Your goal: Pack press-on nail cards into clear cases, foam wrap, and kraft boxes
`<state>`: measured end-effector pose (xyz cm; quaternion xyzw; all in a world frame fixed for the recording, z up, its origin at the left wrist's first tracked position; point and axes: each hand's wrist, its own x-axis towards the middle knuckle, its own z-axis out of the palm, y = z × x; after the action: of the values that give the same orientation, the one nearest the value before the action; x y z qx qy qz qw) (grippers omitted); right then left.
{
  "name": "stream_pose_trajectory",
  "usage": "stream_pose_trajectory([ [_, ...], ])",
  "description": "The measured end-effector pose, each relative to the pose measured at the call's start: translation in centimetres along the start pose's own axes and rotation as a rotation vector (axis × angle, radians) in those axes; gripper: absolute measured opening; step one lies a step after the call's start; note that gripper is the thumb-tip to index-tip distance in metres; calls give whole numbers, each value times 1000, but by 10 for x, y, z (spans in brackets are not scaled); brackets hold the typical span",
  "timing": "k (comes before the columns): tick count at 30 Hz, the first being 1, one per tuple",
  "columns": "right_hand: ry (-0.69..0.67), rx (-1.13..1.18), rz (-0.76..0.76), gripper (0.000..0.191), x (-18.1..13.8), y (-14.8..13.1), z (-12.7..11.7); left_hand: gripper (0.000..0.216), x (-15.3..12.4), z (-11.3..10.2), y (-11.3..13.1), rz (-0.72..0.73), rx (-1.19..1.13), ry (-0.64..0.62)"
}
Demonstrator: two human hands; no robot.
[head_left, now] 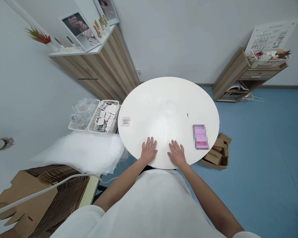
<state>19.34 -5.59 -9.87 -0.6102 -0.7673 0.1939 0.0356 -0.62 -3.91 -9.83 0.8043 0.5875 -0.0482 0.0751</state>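
Note:
Both my hands rest palm down near the front edge of a round white table (169,96). My left hand (148,151) lies flat with its fingers spread, touching only the tabletop. A short distance to its right, my right hand (177,154) is likewise flat and spread, with nothing in it. On the table's left side lies a small clear case (125,121) with several pinkish pieces inside. Right of my right hand is a blurred-out pink and purple rectangle (200,137). A tiny dark mark (187,115) shows farther back on the tabletop.
Left of the table stand a white basket (91,124) of tagged packets and a bin of clear bags (83,114). White sheets (84,150) and stacked flat cardboard (57,198) lie nearer. A cardboard box (215,165) sits on the floor at right. Wooden cabinets (114,56) stand behind.

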Motion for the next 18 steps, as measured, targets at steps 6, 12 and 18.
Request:
stream_pose_trajectory([
  [6, -76, 13, 81, 42, 3, 1, 1, 51, -7, 4, 3, 15, -123, -45],
  [12, 23, 76, 105, 40, 8, -6, -5, 51, -7, -7, -13, -9, -264, -10],
  [18, 110, 307, 74, 43, 31, -47, -14, 54, -6, -20, -93, -370, -474, 58],
])
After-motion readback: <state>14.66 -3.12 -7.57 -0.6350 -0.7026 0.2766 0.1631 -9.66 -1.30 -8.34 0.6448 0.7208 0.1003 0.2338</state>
